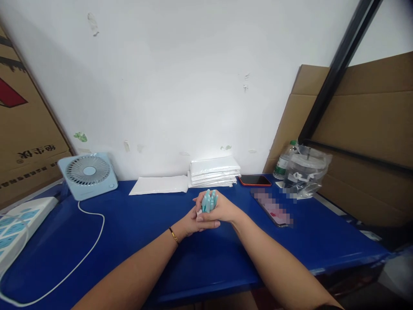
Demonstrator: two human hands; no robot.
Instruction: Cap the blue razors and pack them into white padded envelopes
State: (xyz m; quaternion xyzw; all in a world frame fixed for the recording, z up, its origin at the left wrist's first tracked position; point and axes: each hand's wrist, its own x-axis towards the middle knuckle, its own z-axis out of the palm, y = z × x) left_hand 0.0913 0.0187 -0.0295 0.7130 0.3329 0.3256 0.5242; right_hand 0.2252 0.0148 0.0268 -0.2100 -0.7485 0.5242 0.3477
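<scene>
My left hand (189, 224), with a dark and gold bracelet at its wrist, and my right hand (224, 207) are pressed together over the middle of the blue table (135, 254). Between them shows a small bunch of slim light-blue pieces (209, 201) with rounded tips pointing up. What kind of thing it is, I cannot make out. The fingers of both hands close around its lower part, which stays hidden. A bit of something white shows just below it, by the thumb.
Behind the hands stand a stack of white packets (213, 171) and a flat white sheet (159, 185). A light-blue fan (88, 174) with a cable and a power strip (19, 228) are left. Two phones (255, 180), a bottle (283, 163) and a bagged container (306, 172) are right.
</scene>
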